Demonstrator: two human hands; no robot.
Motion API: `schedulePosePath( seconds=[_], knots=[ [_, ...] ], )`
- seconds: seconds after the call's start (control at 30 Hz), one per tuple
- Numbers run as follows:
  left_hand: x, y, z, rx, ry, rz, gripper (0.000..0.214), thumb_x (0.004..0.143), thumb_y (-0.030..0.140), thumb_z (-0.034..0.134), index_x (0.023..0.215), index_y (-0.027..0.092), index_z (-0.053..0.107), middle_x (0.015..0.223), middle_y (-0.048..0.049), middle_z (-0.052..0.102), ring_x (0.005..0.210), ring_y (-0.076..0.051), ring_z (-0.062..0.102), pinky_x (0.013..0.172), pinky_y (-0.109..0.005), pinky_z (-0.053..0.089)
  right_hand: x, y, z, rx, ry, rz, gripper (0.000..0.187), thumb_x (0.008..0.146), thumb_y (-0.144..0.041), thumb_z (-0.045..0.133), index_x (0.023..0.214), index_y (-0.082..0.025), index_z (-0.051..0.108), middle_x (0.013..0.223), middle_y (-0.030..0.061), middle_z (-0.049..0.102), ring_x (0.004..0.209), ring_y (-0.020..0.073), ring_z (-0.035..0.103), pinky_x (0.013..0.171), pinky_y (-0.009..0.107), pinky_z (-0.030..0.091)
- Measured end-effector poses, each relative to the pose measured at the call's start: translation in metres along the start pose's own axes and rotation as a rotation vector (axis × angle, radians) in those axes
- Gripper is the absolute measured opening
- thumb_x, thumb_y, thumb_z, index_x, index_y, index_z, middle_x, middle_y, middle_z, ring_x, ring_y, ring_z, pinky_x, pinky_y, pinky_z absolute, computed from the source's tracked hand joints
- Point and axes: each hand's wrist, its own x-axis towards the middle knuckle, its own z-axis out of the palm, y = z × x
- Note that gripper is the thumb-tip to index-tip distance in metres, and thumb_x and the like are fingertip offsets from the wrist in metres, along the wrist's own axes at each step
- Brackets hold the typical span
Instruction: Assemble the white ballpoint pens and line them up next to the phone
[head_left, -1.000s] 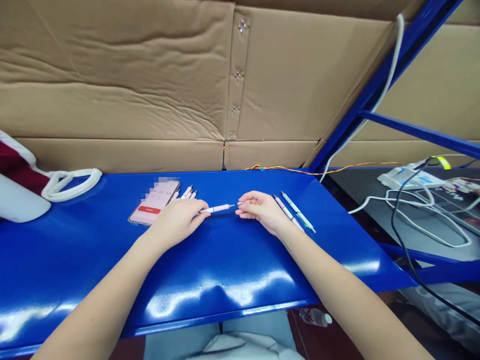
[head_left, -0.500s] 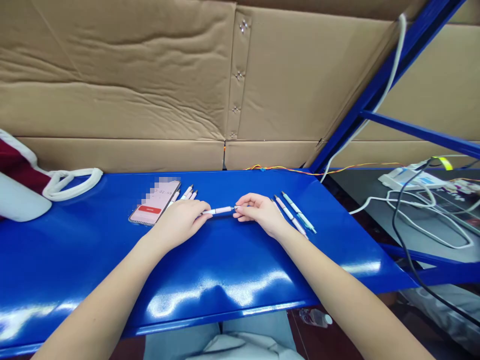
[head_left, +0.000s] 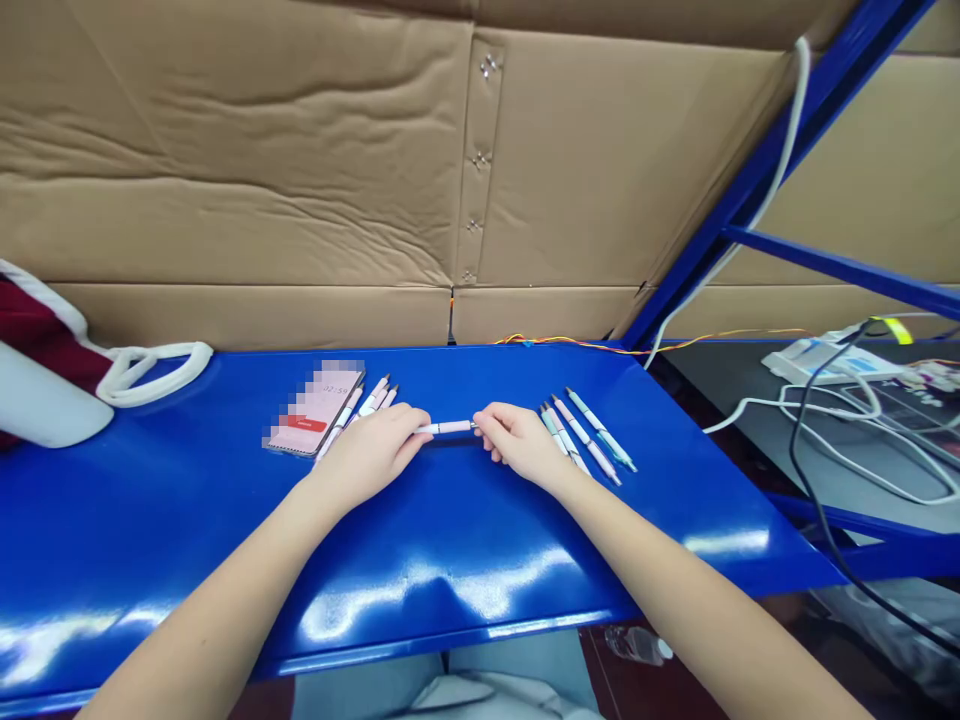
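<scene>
A pale pink and white pen lies level between my two hands, just above the blue tabletop. My left hand pinches its left end between thumb and fingers. At the other end, the thumb and fingers of my right hand are closed on the dark tip. Several pink and white pens lie beyond my left hand, partly covered by it. To the right of my right hand rest a pink pen, a light green pen and another green pen.
A phone with a partly blurred screen lies left of the pens. A white cylindrical object and white-edged red fabric are at the far left. Cardboard stands behind; a blue frame post and white cables are at right.
My right hand's fingers have closed in more tightly around the pen's right end. The view has shifted slightly, and more of the pens at the right now show.
</scene>
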Motion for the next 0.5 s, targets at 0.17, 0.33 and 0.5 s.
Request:
schedulePosePath(
  seconds=[0.17,0.33,0.5],
  knots=[
    [0.0007,0.0012,-0.0007,-0.033,-0.008,-0.005,0.022,0.093,0.033,0.039,0.099,0.021,0.056,0.095,-0.0038,0.063,0.083,-0.018,0.06,0.074,-0.03,0.046,-0.0026,-0.0026,-0.006,0.022,-0.074,-0.056,0.018,0.081,-0.035,0.054,0.092,-0.02,0.054,0.069,-0.0044,0.053,0.047,0.0063,0.048,0.039,0.016,0.035],
    [0.0006,0.0016,0.0007,-0.054,-0.012,0.009,0.023,0.093,0.033,0.038,0.098,0.02,0.057,0.095,-0.0039,0.063,0.084,-0.018,0.059,0.077,-0.031,0.046,-0.0007,-0.0012,-0.0053,-0.12,-0.09,-0.046,0.022,0.086,-0.033,0.046,0.074,-0.018,0.055,0.059,-0.0036,0.053,0.046,0.007,0.047,0.046,0.019,0.037],
    [0.0005,0.0005,0.0011,-0.058,-0.001,-0.014,0.024,0.093,0.033,0.037,0.097,0.02,0.057,0.095,-0.0041,0.063,0.085,-0.018,0.059,0.076,-0.031,0.046,0.0006,0.0003,-0.0055,-0.088,-0.133,-0.03,0.021,0.084,-0.037,0.049,0.086,-0.019,0.057,0.064,-0.0037,0.055,0.047,0.0074,0.048,0.046,0.02,0.036]
  ],
)
